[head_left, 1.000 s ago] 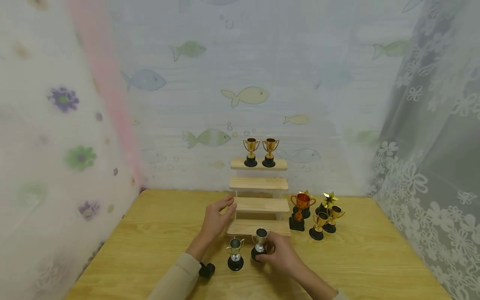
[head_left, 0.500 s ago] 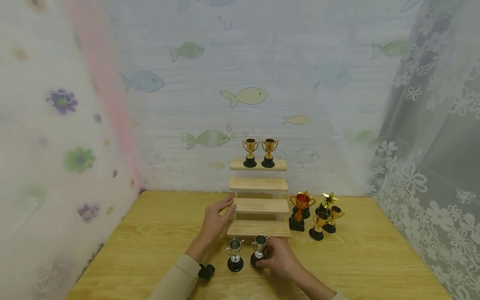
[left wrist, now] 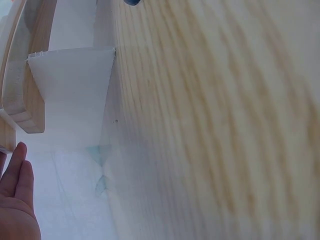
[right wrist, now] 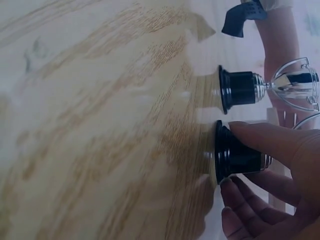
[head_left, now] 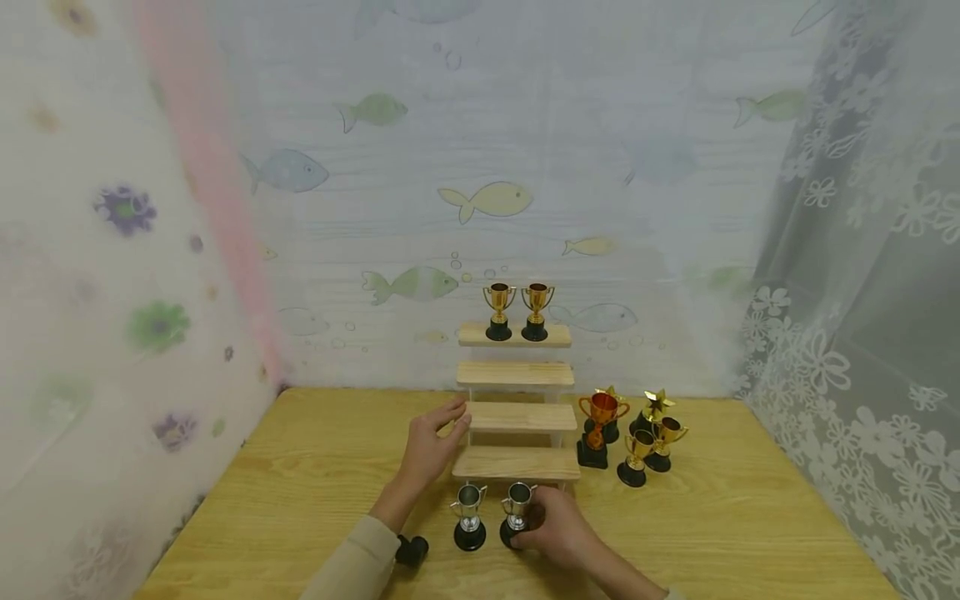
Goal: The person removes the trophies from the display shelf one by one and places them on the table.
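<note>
With thumb and fingers, my right hand (head_left: 558, 521) pinches a small silver trophy cup (head_left: 518, 500) by its black base (right wrist: 242, 152), upright at the table top. A matching silver trophy (head_left: 469, 508) stands just left of it. Both are in front of a four-step wooden display stand (head_left: 517, 461). My left hand (head_left: 429, 447) rests against the stand's left side, near the end of the second step from the bottom. In the left wrist view, its extended fingers (left wrist: 24, 182) are at a wooden shelf end. Two gold trophies (head_left: 517, 308) stand on the top step.
Right of the stand are an orange-bronze trophy (head_left: 600, 421), two gold cups (head_left: 637, 454) and star-topped trophies (head_left: 657, 402). A black device (head_left: 411, 550) is at the left wrist. A fish-patterned curtain (head_left: 495, 200) hangs behind the wood-grain table (head_left: 330, 433).
My right hand has brought the silver trophy slightly toward me, level with the other silver one. My left hand has stayed at the stand. The head view has tilted up slightly.
</note>
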Demonstrator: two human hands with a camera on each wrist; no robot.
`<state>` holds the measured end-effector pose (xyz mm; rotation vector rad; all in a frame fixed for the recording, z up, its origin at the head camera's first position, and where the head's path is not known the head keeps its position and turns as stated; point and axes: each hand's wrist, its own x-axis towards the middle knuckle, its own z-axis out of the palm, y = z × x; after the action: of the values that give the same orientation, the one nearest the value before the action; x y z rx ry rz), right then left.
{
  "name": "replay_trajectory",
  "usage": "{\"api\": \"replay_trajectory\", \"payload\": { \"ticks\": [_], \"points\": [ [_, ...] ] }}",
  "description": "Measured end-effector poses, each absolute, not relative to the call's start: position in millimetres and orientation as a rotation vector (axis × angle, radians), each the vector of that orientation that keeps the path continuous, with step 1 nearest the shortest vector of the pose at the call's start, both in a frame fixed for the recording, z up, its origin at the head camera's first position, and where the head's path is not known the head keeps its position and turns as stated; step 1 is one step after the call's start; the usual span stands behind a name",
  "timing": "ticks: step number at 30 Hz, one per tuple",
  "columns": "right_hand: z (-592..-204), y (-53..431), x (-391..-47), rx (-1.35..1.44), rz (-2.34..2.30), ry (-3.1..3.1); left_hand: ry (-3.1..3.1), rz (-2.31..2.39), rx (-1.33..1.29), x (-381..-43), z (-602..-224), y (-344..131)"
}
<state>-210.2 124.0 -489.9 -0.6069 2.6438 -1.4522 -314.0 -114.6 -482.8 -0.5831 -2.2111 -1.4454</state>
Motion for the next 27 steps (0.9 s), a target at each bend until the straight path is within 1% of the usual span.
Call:
{"api": "replay_trajectory", "payload": {
  "ticks": [10,21,27],
  "points": [
    [-491.4,124.8,-209.1,-0.614,-1.418,2.65,-2.198,-1.442,-0.588,-314.8,-488.4,-115.9],
    [-472.9,139.9,-207.8,-0.687,-1.209,2.745,-2.214,-1.44,-0.583,-314.1,-484.1,-115.8],
    [-462.5,153.0,-206.5,-0.692,-1.199,2.765,-2.218,-1.427,-0.59,-314.5,-484.1,-115.4]
  ]
}}
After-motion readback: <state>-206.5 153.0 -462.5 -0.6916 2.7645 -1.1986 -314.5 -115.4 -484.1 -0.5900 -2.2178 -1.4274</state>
